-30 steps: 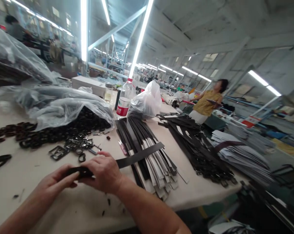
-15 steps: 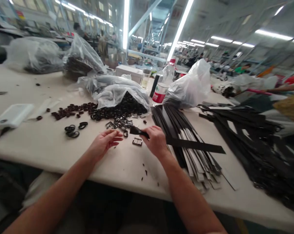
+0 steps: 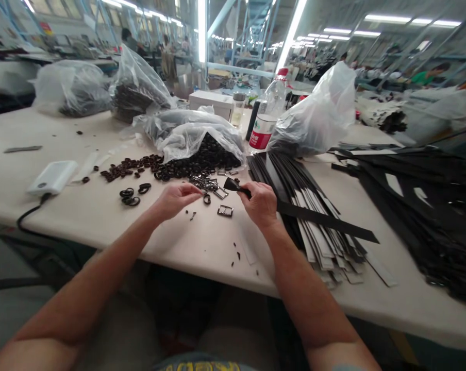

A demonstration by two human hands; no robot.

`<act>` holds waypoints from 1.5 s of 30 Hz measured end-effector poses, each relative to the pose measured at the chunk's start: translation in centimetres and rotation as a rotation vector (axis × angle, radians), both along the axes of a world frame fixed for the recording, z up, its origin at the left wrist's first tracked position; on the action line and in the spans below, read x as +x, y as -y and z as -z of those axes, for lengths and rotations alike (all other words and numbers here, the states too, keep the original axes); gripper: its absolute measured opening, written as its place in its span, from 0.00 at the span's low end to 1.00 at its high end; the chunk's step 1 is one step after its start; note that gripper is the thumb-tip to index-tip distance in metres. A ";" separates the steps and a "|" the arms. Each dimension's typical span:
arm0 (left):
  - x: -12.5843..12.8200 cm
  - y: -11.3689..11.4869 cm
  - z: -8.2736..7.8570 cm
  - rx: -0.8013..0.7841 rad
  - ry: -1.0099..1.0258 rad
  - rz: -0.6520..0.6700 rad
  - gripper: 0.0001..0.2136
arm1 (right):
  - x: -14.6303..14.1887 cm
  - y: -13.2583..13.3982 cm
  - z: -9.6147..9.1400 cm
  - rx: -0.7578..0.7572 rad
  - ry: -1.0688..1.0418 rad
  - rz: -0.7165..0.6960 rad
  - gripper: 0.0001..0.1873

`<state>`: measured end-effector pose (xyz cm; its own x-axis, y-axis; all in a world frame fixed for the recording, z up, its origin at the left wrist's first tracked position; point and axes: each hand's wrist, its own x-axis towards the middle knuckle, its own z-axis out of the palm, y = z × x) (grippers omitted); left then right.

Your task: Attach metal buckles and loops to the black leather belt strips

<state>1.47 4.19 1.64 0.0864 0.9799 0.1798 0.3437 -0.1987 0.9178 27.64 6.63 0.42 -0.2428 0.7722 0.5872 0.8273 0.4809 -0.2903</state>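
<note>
My right hand (image 3: 261, 203) grasps the flat, black, leather-like strap (image 3: 326, 221) near its left end, above the cream-topped bench (image 3: 194, 247). It looks light and pliable, best pinched across its width. My left hand (image 3: 179, 199) has fingertips bunched; I cannot tell whether it holds anything.

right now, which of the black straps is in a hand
The black strap in the right hand, stretching out crosswise over the fanned bundle; those in the bundle and in the pile farther right lie unheld.
</note>
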 end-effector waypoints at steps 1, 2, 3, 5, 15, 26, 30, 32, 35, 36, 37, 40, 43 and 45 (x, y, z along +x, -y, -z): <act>0.8 0.1 0.2 0.027 -0.095 0.059 0.08 | 0.0 0.0 0.0 -0.005 -0.002 0.004 0.04; 1.8 0.3 0.3 0.061 -0.189 0.103 0.08 | 0.0 0.0 0.1 -0.007 -0.002 0.009 0.04; 2.7 0.4 0.3 0.096 -0.285 0.128 0.07 | 0.0 0.0 0.1 -0.007 -0.003 0.014 0.04; 4.7 0.5 0.4 0.137 -0.490 0.136 0.08 | -0.1 -0.1 0.2 -0.004 -0.002 0.021 0.04; 9.2 -1.2 -0.7 -0.092 -1.045 0.116 0.07 | -0.2 0.0 0.1 -0.028 -0.011 0.026 0.06; 6.7 -0.1 -0.4 0.075 -0.906 -0.036 0.07 | -0.3 0.2 -0.1 -0.026 -0.049 0.010 0.06; 3.5 1.1 0.1 0.083 -0.756 -0.139 0.06 | -0.7 0.6 -0.1 -0.025 -0.042 -0.031 0.06; 1.9 1.9 0.2 0.080 -0.672 -0.170 0.05 | -1.1 0.9 -0.1 -0.040 -0.027 -0.067 0.06; 0.3 2.8 0.4 0.077 -0.555 -0.206 0.05 | -1.8 1.4 -0.1 -0.090 0.010 -0.122 0.06; -0.1 3.0 0.5 0.068 -0.519 -0.215 0.05 | -1.9 1.5 -0.1 -0.108 0.020 -0.131 0.06; -0.5 3.1 0.6 0.052 -0.474 -0.219 0.06 | -2.1 1.6 0.0 -0.123 0.027 -0.136 0.07; -1.2 2.8 1.0 -0.042 -0.252 -0.190 0.09 | -2.3 1.7 0.0 -0.149 0.034 -0.132 0.07; -1.7 2.2 1.5 -0.157 -0.026 -0.142 0.13 | -2.3 1.7 0.0 -0.169 0.042 -0.130 0.07; -2.0 2.1 1.5 -0.185 0.008 -0.138 0.14 | -2.3 1.7 0.0 -0.182 0.046 -0.129 0.07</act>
<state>-0.50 2.14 0.11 -0.0510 0.9987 -0.0037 0.3490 0.0213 0.9369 25.37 4.93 0.44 -0.3698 0.8253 0.4267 0.7768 0.5266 -0.3453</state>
